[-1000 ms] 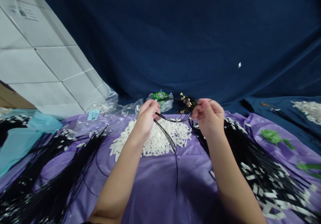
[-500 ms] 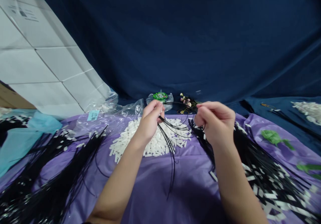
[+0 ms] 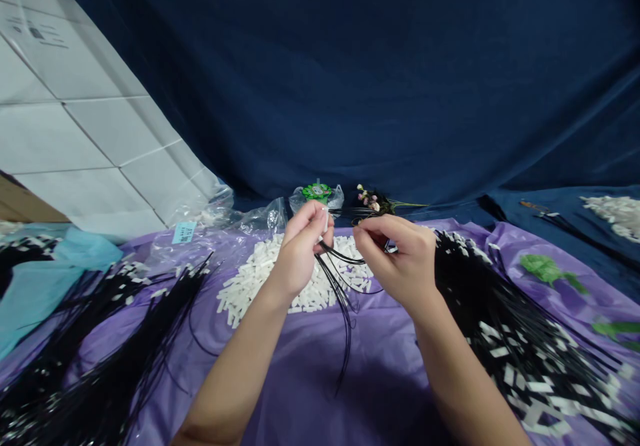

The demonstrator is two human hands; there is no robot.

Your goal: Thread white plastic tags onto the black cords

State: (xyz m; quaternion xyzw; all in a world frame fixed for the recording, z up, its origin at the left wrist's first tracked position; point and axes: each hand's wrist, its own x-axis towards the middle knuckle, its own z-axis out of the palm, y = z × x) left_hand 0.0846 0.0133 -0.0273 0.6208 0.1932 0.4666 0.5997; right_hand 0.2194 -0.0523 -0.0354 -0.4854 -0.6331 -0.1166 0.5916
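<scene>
My left hand [image 3: 299,249] is closed, pinching a small white strip [image 3: 325,220] between thumb and fingers together with several thin black cords [image 3: 343,329]. The cords' lower ends hang loose below it, over the purple cover. To its right, my right hand [image 3: 401,254] is closed in a pinch, and black cords run from the left hand to its fingertips. The fingertips partly hide what they grip. Beneath both hands spreads a heap of white strips [image 3: 255,276].
Bundles of black cords with white ends lie at left [image 3: 125,353] and right [image 3: 480,286] on the purple cover [image 3: 300,379]. Behind are a clear plastic bag [image 3: 260,218], a green flower-shaped item [image 3: 316,191] and small artificial flowers [image 3: 369,198]. A dark blue curtain [image 3: 350,79] hangs behind.
My right hand has moved left, closer to my left hand, and the cords between them have less span. My left hand has stayed nearly in place, holding the white strip and cords.
</scene>
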